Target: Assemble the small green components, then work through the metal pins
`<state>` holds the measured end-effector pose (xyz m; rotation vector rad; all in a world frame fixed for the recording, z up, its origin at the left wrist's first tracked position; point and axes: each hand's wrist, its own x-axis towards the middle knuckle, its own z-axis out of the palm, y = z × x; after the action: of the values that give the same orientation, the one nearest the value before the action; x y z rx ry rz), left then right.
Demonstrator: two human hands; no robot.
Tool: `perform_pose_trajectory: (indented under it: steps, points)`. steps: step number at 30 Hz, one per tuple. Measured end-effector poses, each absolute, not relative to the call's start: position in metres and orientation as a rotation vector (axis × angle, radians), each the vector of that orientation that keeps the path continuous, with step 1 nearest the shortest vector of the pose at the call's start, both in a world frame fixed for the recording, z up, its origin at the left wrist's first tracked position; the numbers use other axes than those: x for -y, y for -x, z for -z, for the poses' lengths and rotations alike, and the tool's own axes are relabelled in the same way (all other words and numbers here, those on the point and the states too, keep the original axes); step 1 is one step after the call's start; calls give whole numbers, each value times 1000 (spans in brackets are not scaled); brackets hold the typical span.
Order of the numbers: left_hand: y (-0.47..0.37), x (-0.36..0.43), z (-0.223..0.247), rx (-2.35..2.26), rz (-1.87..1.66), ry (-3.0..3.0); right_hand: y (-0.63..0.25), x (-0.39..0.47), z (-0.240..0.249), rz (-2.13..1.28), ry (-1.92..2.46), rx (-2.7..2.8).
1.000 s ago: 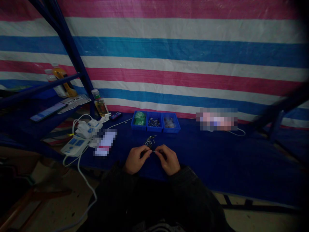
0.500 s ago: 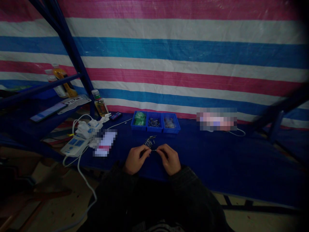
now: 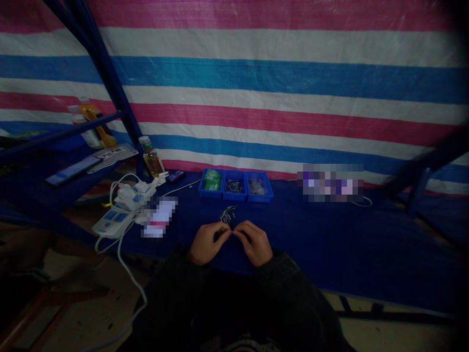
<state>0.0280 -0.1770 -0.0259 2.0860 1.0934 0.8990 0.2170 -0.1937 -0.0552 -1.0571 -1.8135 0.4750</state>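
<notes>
My left hand (image 3: 207,243) and my right hand (image 3: 254,243) meet fingertip to fingertip just above the blue table. Both are closed in a pinch on one small thin rod, now almost wholly covered by the fingers. Right behind my left fingers lies a loose pile of thin black and silver rods (image 3: 227,213). Farther back stand three joined blue bins: the left bin (image 3: 211,197) holds green bagged material, the middle bin (image 3: 234,198) holds more of the rods, and the right bin (image 3: 259,199) holds small clear or pale pieces I cannot make out.
Left of my hands are a pixelated phone (image 3: 161,217), a white power strip (image 3: 114,222) with plugs and cables, and a bottle (image 3: 152,159). A blue metal frame (image 3: 124,110) rises there. A pixelated object (image 3: 330,183) lies back right, before a striped tarp (image 3: 274,117).
My hands have come closer together, so the rod that showed between the fingertips is now mostly hidden. The pile and bins have stayed put.
</notes>
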Motion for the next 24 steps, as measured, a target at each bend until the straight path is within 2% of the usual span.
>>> perform_pose_trajectory:
  steps: [24]
  points:
    - [-27,175,26,-1115,-866,-2066,-218,193,54,-458,1040,1698]
